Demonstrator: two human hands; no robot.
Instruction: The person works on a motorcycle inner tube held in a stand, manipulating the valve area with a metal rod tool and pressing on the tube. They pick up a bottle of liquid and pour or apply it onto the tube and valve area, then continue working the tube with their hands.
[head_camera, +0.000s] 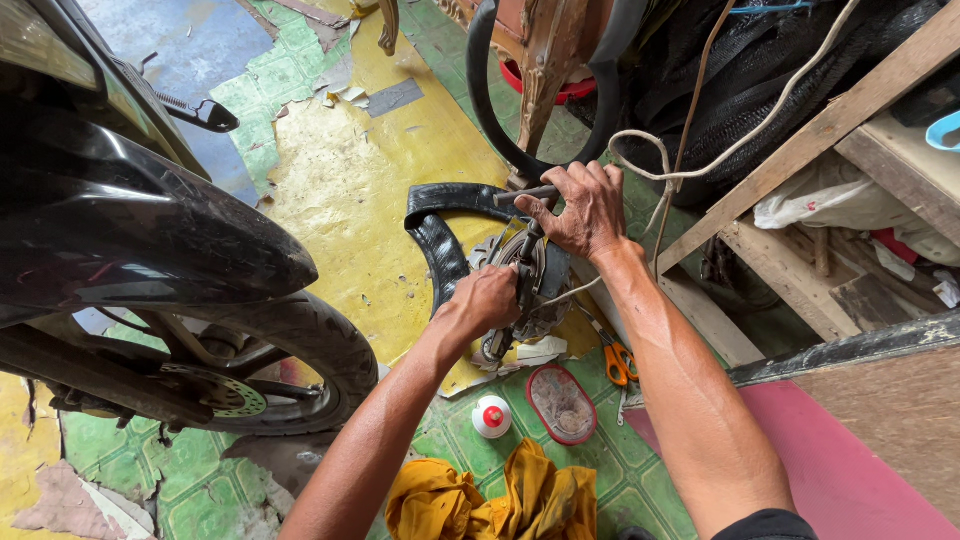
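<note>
You crouch over worn green-and-yellow floor (330, 190). Your left hand (487, 300) is fisted on a clamp press (522, 290); your right hand (583, 208) curls around its handle (525, 195), motorcycle wheel (260, 370) at the floor's left edge.

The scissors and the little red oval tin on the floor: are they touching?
Apart. The head view shows green floor between the scissors and the tin.

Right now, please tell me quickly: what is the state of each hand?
Left hand: closed, fist gripping the metal press tool on the black inner tube.
Right hand: closed over the tool's top handle bar.
</note>
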